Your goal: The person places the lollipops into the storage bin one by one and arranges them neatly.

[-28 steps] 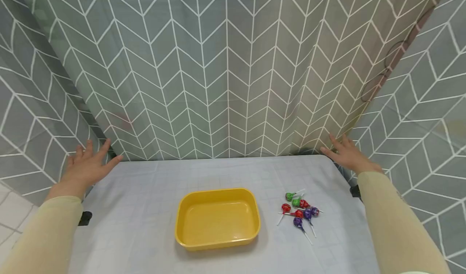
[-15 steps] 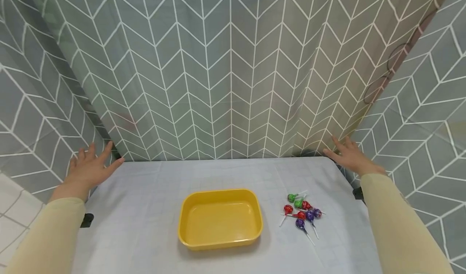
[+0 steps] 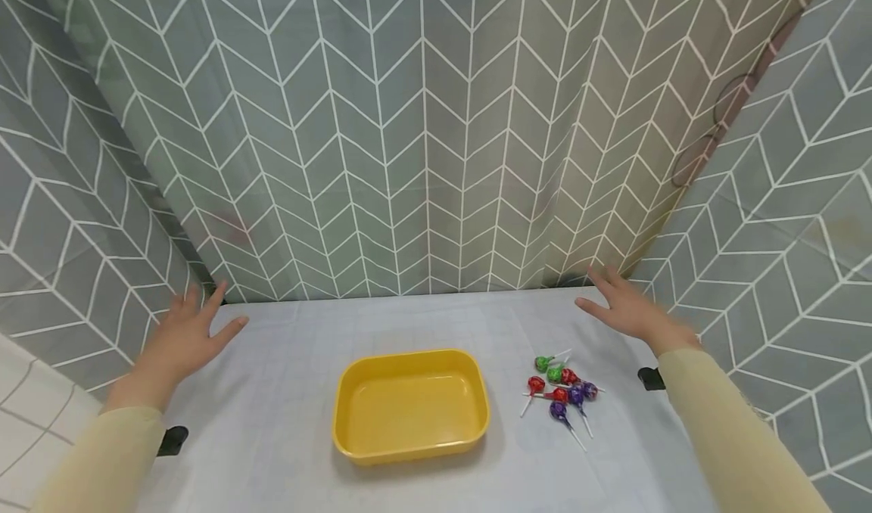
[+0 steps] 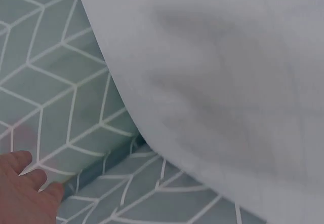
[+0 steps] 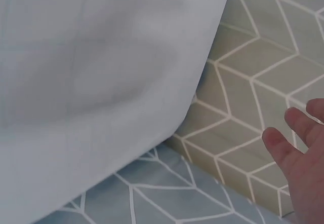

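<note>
My left hand [image 3: 185, 340] hovers over the far left corner of the white table, fingers spread and holding nothing. Over the far right corner is my right hand [image 3: 630, 309], its fingers also apart and bare. A yellow rectangular tray [image 3: 412, 456] sits at the middle of the table with nothing inside. To its right lies a loose cluster of wrapped lollipops, among them a green lollipop [image 3: 542, 363], a red lollipop [image 3: 536, 384] and a purple lollipop [image 3: 559, 411]. Of the two, the right hand is nearer to the lollipops. Both wrist views show fingers beside the table corner.
Grey curtains [image 3: 422, 135] with white chevron lines hang behind the table and along both sides. The white tablecloth [image 3: 272, 392] ends in rounded far corners. White floor tiles [image 3: 27, 407] show at the lower left.
Both hands have moved inward from the table's sides, the left to the right and slightly nearer me, the right to the left. The tray and lollipops stay in place.
</note>
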A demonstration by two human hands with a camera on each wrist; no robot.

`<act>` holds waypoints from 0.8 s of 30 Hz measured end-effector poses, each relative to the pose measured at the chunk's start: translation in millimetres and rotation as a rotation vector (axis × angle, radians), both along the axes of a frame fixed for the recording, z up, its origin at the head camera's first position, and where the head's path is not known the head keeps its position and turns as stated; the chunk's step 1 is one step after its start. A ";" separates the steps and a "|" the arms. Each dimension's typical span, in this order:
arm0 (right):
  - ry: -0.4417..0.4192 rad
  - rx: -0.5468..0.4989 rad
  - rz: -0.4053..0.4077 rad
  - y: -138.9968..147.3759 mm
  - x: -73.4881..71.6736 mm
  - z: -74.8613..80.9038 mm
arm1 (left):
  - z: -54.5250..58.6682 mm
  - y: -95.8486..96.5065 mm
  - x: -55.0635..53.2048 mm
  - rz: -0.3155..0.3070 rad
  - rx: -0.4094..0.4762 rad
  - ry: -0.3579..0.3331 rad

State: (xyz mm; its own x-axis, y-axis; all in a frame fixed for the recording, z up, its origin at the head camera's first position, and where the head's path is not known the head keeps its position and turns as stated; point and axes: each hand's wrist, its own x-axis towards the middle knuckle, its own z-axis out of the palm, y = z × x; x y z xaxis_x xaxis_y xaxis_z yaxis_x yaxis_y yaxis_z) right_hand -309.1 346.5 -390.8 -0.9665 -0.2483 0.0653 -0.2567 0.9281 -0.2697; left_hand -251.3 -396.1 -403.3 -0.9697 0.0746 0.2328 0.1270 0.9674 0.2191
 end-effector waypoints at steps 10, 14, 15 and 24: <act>0.043 -0.025 0.059 -16.1 25.9 -15.5 | -13.6 39.0 16.4 -0.048 0.059 0.009; 0.055 -0.037 0.090 -18.4 32.6 -21.3 | -17.4 50.1 21.2 -0.049 0.061 0.022; 0.058 -0.040 0.091 -19.4 34.4 -22.7 | -19.2 52.2 22.4 -0.043 0.059 0.020; 0.058 -0.061 0.099 -23.7 45.5 -40.7 | -38.2 67.9 35.6 -0.024 0.091 -0.047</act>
